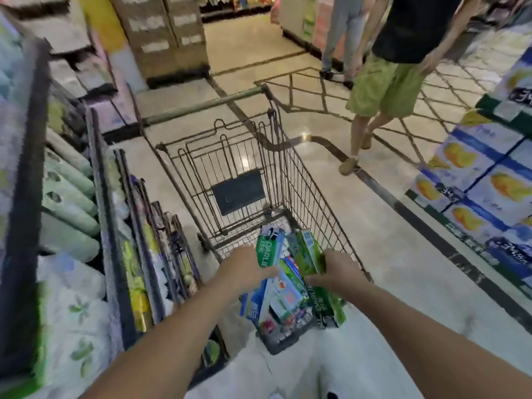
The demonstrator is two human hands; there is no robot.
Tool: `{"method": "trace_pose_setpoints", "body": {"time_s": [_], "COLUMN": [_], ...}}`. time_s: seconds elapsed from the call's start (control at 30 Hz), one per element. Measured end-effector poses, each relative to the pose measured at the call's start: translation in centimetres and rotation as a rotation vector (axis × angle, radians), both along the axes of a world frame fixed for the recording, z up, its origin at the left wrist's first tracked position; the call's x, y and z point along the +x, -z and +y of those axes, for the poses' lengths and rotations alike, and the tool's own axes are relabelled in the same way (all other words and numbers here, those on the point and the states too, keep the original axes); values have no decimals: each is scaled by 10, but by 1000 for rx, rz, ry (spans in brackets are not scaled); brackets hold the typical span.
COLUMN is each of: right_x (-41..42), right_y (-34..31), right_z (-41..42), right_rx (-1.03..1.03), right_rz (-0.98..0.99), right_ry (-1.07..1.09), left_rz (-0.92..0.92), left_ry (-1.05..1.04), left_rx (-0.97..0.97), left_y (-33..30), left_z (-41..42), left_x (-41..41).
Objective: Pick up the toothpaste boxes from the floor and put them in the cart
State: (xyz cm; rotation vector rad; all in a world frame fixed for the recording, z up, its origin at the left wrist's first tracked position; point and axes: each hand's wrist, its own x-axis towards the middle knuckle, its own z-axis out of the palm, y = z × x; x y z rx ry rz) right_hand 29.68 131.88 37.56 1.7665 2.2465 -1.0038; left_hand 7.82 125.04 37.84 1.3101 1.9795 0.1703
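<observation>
A wire shopping cart (290,156) stands in front of me, its handle end far away. Over its near end I hold a bundle of toothpaste boxes (290,292), green, blue and white ones. My left hand (244,269) grips the left side of the bundle, at a green box marked DARLIE (269,244). My right hand (336,273) grips the right side, fingers curled over a green box (306,250). The bundle hangs above the cart's basket; whether any box rests on the wire I cannot tell.
Shelves of packaged tissue and rolls (72,214) run close along the left. Stacked blue and yellow cartons (483,180) stand at the right. A person in green shorts (385,82) walks just beyond the cart, another person behind. Brown cartons (164,36) are stacked far ahead.
</observation>
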Motion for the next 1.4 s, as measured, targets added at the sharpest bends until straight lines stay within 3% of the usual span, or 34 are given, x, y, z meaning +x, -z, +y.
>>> {"method": "trace_pose_setpoints", "body": {"time_s": [0.3,0.57,0.73,0.87,1.03,1.23,1.4], "right_x": [-37,-29,-32,-27,-19,-15,-20], "right_y": [108,215,254,257,243,201,128], "right_z": [108,139,129,122,121,112,90], "right_rx": [-109,-169,-247,-125,-88,-137,-76], "right_rz": [-71,-199,-171,-186,-293,-260,-194], "right_ry": [-242,-328,-324,-391,-461,-540,-742], "left_rz": [-39,6,184,322,276,238,106], "left_ry": [-365,-586,-525,-314,-252,-242,-299], "left_rx": [-180,-290,-304,-459,-487,-388,-285], "left_y": [109,193,214,213,205,154,76], "left_z": [42,72,76,76,61,33,-26], "left_x": [19,60,70,70,63,54,55]}}
